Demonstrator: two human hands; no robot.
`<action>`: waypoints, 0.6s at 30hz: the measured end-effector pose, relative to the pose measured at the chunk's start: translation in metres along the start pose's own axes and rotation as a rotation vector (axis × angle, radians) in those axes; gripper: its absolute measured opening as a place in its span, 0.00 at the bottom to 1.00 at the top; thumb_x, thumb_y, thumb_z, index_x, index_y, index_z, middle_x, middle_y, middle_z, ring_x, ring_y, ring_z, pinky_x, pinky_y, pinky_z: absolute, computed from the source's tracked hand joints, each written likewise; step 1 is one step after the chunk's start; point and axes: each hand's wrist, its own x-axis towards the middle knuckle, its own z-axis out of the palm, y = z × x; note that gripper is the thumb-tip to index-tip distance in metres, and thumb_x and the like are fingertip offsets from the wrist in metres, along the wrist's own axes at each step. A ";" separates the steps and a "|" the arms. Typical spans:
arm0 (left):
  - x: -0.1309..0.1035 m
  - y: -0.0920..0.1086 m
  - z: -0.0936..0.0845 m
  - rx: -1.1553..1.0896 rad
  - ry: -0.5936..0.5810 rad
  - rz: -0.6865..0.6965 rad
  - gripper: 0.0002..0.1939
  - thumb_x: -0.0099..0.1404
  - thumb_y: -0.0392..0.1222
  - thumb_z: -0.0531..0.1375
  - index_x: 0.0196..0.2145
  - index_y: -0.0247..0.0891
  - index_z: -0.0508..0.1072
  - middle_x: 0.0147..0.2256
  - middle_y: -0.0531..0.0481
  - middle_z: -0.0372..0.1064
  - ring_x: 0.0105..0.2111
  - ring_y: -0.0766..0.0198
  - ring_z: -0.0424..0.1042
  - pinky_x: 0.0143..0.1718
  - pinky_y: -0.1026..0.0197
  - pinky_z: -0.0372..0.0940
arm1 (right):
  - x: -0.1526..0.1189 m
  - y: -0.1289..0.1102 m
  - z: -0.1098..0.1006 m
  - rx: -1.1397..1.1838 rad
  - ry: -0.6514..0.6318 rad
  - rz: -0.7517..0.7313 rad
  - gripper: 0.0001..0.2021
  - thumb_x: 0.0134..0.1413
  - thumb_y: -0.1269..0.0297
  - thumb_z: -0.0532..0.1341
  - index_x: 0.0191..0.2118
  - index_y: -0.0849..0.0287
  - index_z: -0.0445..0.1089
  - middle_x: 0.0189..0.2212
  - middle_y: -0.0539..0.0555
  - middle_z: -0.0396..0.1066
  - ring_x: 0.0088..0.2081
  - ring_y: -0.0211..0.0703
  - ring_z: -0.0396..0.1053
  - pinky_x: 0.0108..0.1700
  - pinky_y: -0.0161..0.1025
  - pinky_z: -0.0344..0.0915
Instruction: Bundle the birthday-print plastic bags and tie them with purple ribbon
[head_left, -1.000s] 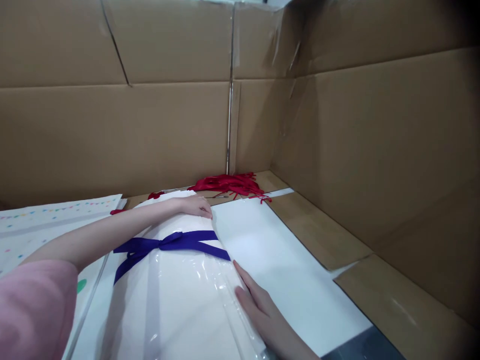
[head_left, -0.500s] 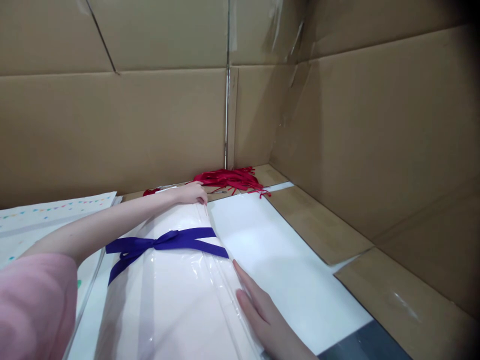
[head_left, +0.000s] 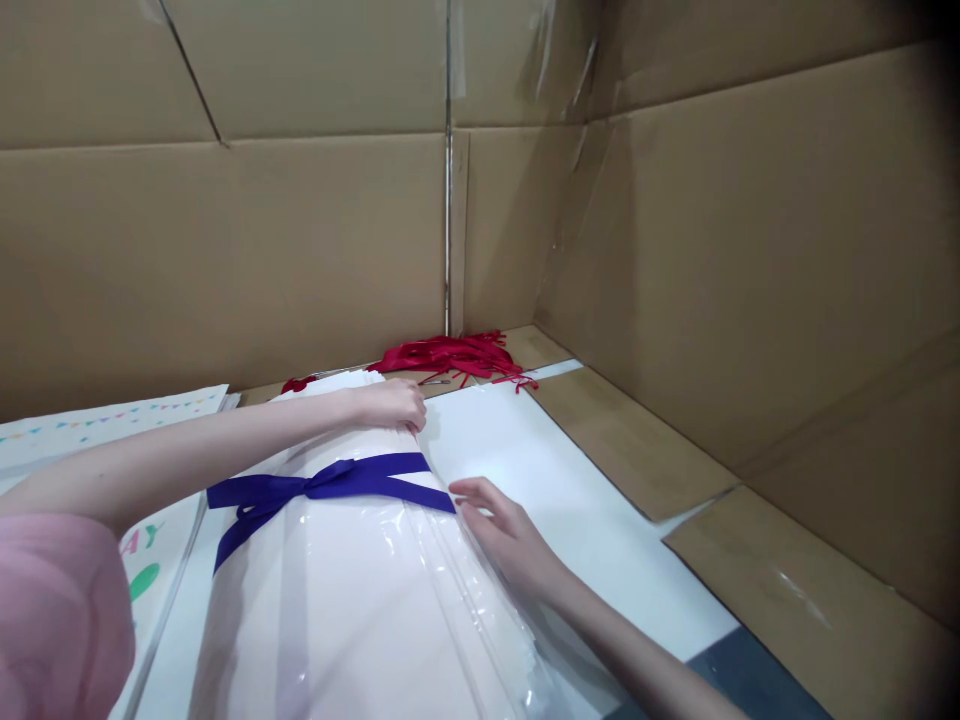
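A thick stack of pale sheets in clear plastic [head_left: 360,610] lies in front of me, with a purple ribbon [head_left: 349,480] tied in a bow across it. At the stack's far right edge, my left hand [head_left: 394,405] is closed, its fingers curled over the plastic; the fingertips are partly hidden. My right hand [head_left: 502,530] is beside the right edge, close to the ribbon's loose end, with thumb and fingers apart. Whether its fingertips touch the plastic I cannot tell.
Red ribbons [head_left: 450,355] lie heaped at the back near a cardboard wall [head_left: 337,240]. Printed sheets with coloured bunting [head_left: 112,415] are at left. A white sheet [head_left: 600,540] spreads to the right, bordered by taped cardboard [head_left: 630,430]. Another cardboard wall [head_left: 787,280] rises at right.
My left hand has moved slightly right and nearer along the far edge. My right hand has moved up the right side, and its fingers have bent toward the ribbon's end.
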 end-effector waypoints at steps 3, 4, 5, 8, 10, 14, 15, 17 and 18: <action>-0.007 -0.002 -0.004 0.086 0.015 0.013 0.12 0.64 0.38 0.53 0.26 0.36 0.72 0.28 0.48 0.68 0.34 0.72 0.62 0.42 0.66 0.50 | 0.035 0.000 0.002 -0.016 0.039 -0.043 0.18 0.56 0.57 0.51 0.48 0.63 0.64 0.48 0.54 0.63 0.48 0.33 0.63 0.49 0.28 0.63; -0.008 -0.003 -0.005 0.111 0.017 0.022 0.12 0.65 0.39 0.51 0.28 0.37 0.72 0.29 0.48 0.68 0.35 0.71 0.62 0.42 0.66 0.50 | 0.047 0.000 0.003 -0.033 0.062 -0.042 0.18 0.55 0.59 0.52 0.48 0.63 0.65 0.48 0.53 0.63 0.49 0.33 0.63 0.49 0.28 0.62; -0.008 -0.003 -0.006 0.134 0.018 0.034 0.12 0.65 0.39 0.50 0.30 0.37 0.72 0.30 0.47 0.68 0.36 0.71 0.62 0.42 0.65 0.50 | 0.058 0.000 0.004 -0.052 0.072 -0.048 0.17 0.55 0.60 0.52 0.48 0.63 0.66 0.48 0.53 0.63 0.49 0.33 0.63 0.50 0.29 0.61; -0.004 -0.003 -0.004 0.180 0.003 0.088 0.11 0.66 0.39 0.49 0.35 0.40 0.72 0.31 0.47 0.67 0.38 0.70 0.62 0.42 0.65 0.50 | 0.089 0.002 0.009 -0.070 0.088 -0.083 0.17 0.54 0.64 0.51 0.48 0.64 0.67 0.48 0.53 0.64 0.49 0.33 0.64 0.54 0.30 0.59; 0.000 -0.002 -0.001 0.199 -0.014 0.127 0.11 0.66 0.39 0.49 0.34 0.40 0.72 0.30 0.47 0.67 0.37 0.70 0.62 0.42 0.64 0.50 | 0.104 0.006 0.014 -0.071 0.085 -0.102 0.17 0.54 0.64 0.51 0.46 0.65 0.68 0.45 0.54 0.66 0.46 0.33 0.65 0.52 0.30 0.60; 0.003 -0.002 0.007 0.217 -0.029 0.160 0.13 0.66 0.38 0.49 0.31 0.37 0.71 0.30 0.46 0.67 0.35 0.71 0.61 0.41 0.64 0.51 | 0.122 0.016 0.022 -0.062 0.042 -0.136 0.17 0.54 0.60 0.53 0.42 0.66 0.70 0.39 0.53 0.68 0.38 0.31 0.66 0.42 0.27 0.60; 0.003 -0.002 0.008 0.219 -0.027 0.160 0.13 0.66 0.38 0.48 0.31 0.37 0.71 0.30 0.45 0.67 0.35 0.71 0.61 0.41 0.64 0.51 | 0.125 0.018 0.023 -0.058 0.038 -0.143 0.17 0.54 0.59 0.53 0.41 0.67 0.70 0.38 0.53 0.68 0.37 0.31 0.66 0.41 0.26 0.60; 0.002 -0.002 0.010 0.222 -0.021 0.158 0.14 0.67 0.38 0.47 0.32 0.37 0.71 0.30 0.45 0.67 0.36 0.70 0.61 0.41 0.63 0.51 | 0.128 0.023 0.023 -0.049 0.037 -0.151 0.17 0.54 0.58 0.53 0.40 0.68 0.69 0.36 0.53 0.68 0.36 0.30 0.65 0.39 0.25 0.58; 0.001 -0.002 0.011 0.222 -0.019 0.159 0.14 0.67 0.38 0.46 0.33 0.37 0.71 0.30 0.45 0.67 0.36 0.70 0.61 0.41 0.63 0.51 | 0.129 0.025 0.023 -0.044 0.037 -0.152 0.17 0.54 0.58 0.52 0.39 0.68 0.69 0.36 0.54 0.68 0.35 0.30 0.64 0.38 0.25 0.58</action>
